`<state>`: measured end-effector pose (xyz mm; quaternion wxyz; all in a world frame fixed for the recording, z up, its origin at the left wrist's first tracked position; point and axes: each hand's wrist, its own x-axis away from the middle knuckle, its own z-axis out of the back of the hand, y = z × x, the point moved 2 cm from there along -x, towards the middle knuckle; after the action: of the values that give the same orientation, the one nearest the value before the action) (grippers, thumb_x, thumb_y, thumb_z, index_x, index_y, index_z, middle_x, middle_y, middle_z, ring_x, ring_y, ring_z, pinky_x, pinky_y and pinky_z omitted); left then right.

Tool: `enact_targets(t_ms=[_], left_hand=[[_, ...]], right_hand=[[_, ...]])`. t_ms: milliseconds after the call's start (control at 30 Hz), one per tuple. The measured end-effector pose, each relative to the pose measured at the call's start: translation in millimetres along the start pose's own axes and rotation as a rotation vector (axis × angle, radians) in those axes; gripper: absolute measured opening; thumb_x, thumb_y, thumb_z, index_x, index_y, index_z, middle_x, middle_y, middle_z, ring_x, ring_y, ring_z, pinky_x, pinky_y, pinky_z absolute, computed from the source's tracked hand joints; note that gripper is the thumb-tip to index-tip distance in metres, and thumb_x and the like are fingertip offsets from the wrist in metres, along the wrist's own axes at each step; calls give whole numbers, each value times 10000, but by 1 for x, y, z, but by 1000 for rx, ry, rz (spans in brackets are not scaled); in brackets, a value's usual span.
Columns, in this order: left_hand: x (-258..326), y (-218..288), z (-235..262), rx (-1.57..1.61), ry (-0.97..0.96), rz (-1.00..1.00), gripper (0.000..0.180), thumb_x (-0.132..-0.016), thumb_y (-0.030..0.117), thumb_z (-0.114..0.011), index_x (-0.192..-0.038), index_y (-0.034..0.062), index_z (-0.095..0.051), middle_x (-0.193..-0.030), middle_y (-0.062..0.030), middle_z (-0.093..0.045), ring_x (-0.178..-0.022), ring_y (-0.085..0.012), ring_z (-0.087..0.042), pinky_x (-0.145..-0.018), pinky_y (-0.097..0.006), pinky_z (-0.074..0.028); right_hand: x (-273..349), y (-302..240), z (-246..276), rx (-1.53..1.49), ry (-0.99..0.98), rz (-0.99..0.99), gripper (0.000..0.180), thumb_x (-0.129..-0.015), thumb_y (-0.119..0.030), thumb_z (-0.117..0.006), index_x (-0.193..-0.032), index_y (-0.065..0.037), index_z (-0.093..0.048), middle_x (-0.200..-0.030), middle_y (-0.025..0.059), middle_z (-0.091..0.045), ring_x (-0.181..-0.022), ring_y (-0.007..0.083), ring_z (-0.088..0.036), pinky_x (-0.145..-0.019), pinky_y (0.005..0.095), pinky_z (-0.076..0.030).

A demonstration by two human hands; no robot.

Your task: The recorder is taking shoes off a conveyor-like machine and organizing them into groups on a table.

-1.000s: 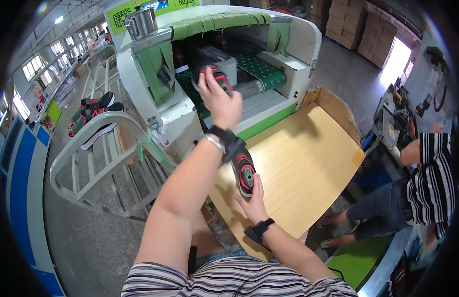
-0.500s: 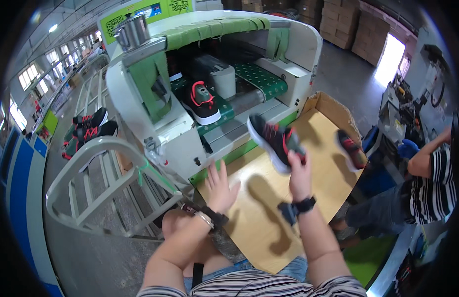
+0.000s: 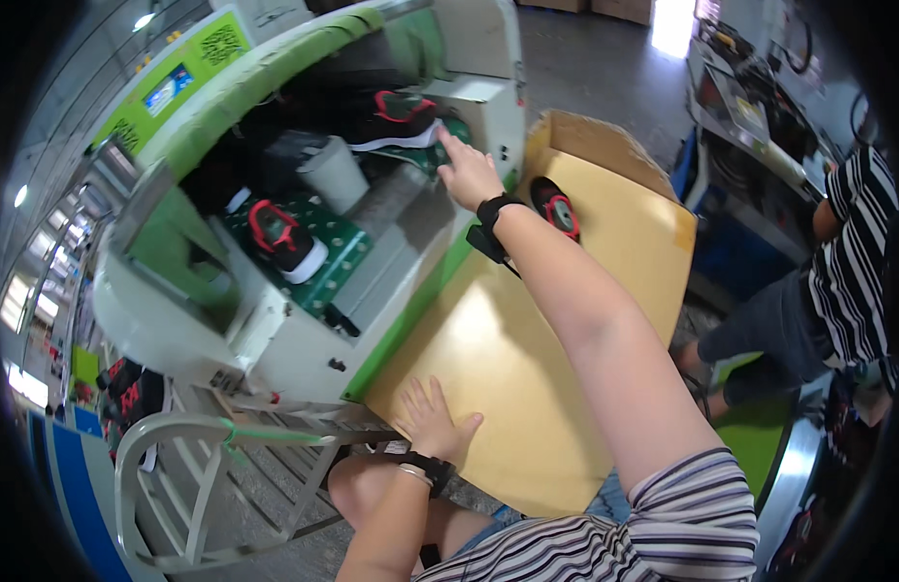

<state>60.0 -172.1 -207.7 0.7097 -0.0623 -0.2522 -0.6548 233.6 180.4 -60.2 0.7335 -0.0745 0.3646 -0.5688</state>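
Observation:
My right hand point(image 3: 469, 173) reaches to the right-hand belt of the white and green machine. Its index finger is stretched out at the white sole of a black sneaker point(image 3: 396, 121) with red trim; the other fingers look partly bent. That sneaker lies on the green belt inside the opening. My left hand point(image 3: 432, 422) is open, fingers spread, over the near edge of the tan board point(image 3: 527, 388). On the left-hand green belt point(image 3: 347, 242) rests another black sneaker point(image 3: 289, 247) with a red collar. A third sneaker point(image 3: 556, 207) lies on the far part of the board.
A grey metal rack point(image 3: 216, 427) stands at the left, with black and red sneakers point(image 3: 134, 398) beyond it. A cardboard wall point(image 3: 604, 145) edges the board's far side. At the right, a co-worker in a striped shirt point(image 3: 847, 262) stands by a workbench.
My right hand has carried its sneaker from above the board onto the right-hand belt and loosened its grip. My left hand stays near the board's edge. The view has swung round.

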Motion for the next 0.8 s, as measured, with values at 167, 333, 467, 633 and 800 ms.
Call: enact_targets(t_ms=[167, 333, 467, 633, 800], left_hand=[[9, -18, -1, 36, 5, 60, 1276, -789, 781, -639, -1649, 96, 10, -1693, -258, 99, -1547, -500, 75, -1128, -779, -27], [-4, 2, 6, -9, -1, -3, 1272, -793, 775, -641, -1647, 88, 5, -1692, -263, 84, -1547, -499, 77, -1128, -776, -40], [1, -15, 1, 8, 17, 27, 1270, -793, 752, -653, -1646, 77, 2, -1694, -261, 80, -1550, -483, 105, -1144, -754, -21], [-4, -13, -6, 28, 67, -26, 1255, -798, 705, -684, -1650, 98, 11, -1696, -249, 101, -1554, -465, 120, -1153, -744, -1], [-6, -14, -7, 35, 101, -23, 1236, -800, 659, -712, -1651, 101, -11, -1699, -244, 99, -1556, -462, 118, -1151, -753, 0]], right_hand=[[86, 92, 28, 340, -173, -503, 867, -870, -408, -749, -1586, -189, -314, -1421, 240, -570, -1351, 410, -518, -1129, 510, -406], [159, 168, 57, 45, -74, -494, 796, -848, -230, -757, -1541, -238, -366, -1162, 269, -683, -1046, 439, -680, -918, 500, -540], [227, 66, 54, -20, -241, -383, 730, -881, -251, -669, -1547, -251, -371, -1075, 277, -660, -982, 450, -664, -865, 511, -539], [348, -13, 96, -44, -391, -197, 740, -884, -286, -675, -1549, -168, -373, -958, 265, -637, -866, 435, -651, -781, 508, -533], [417, -47, 119, -78, -483, -151, 744, -893, -288, -698, -1553, -189, -368, -1013, 229, -623, -890, 412, -640, -801, 482, -527]])
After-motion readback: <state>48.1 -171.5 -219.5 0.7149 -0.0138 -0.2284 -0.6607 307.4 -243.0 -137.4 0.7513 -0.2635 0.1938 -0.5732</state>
